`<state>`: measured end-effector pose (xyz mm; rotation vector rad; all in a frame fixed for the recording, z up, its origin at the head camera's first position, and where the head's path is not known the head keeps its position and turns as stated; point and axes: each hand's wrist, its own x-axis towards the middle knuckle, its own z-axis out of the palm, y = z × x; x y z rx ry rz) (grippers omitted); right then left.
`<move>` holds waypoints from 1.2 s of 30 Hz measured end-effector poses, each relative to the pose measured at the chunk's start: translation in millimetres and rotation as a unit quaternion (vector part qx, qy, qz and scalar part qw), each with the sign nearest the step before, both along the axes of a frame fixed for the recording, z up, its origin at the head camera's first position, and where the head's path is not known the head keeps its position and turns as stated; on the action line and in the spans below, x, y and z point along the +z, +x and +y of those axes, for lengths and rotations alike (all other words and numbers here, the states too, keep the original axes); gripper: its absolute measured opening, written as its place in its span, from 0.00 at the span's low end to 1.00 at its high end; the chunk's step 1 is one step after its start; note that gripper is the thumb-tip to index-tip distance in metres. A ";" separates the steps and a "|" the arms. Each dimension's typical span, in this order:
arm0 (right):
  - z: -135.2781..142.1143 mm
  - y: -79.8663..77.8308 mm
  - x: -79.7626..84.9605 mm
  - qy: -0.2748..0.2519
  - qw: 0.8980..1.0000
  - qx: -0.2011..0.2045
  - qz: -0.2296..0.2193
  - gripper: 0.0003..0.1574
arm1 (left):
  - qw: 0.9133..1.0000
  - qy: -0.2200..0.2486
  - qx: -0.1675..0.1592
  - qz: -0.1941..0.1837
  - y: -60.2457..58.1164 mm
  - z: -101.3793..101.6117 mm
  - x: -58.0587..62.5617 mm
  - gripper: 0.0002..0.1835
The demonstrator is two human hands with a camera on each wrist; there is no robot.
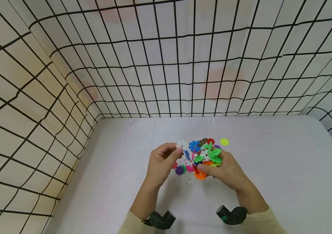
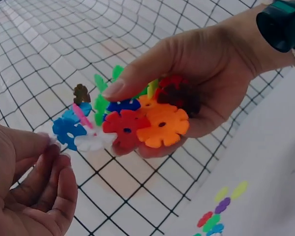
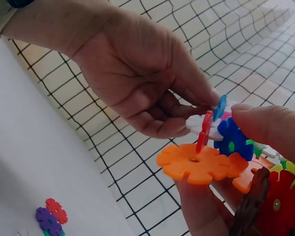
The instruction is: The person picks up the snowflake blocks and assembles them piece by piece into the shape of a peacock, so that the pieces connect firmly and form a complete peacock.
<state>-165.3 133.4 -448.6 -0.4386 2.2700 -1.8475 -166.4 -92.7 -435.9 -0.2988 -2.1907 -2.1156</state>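
My right hand (image 1: 227, 170) holds a cluster of interlocked plastic snowflake discs, thumb on the near side. Green discs (image 1: 210, 154) stand up on top of it. An orange disc (image 2: 162, 125) and a red disc (image 2: 127, 129) face the left wrist camera, with a dark blue disc (image 3: 232, 139) beside them in the right wrist view. At the cluster's left side, my left hand (image 1: 161, 164) pinches a white snowflake disc (image 1: 181, 144) between thumb and fingers. Right by its fingertips is a blue disc (image 2: 69, 132). My right palm and fingers hide part of the cluster.
Loose discs lie on the white tabletop (image 1: 119, 182) under and around the hands, among them a purple disc (image 1: 179, 170), a clear disc (image 1: 190, 178) and a yellow disc (image 1: 224, 141). Black wire mesh (image 1: 154, 68) walls the table at the back and sides.
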 end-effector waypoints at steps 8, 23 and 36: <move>0.7 3.3 5.9 0.007 1.000 -0.003 0.021 0.33 | 1.000 0.006 -0.002 0.015 -0.5 -4.5 0.1 0.11; -14.3 2.2 2.0 0.015 0.995 -0.085 -0.059 0.36 | 0.994 0.014 -0.060 -0.095 -1.4 15.3 -9.8 0.21; -19.5 -10.8 -12.8 -0.032 0.994 -0.098 -0.029 0.31 | 0.965 0.141 -0.049 -0.214 -5.9 25.8 -22.5 0.29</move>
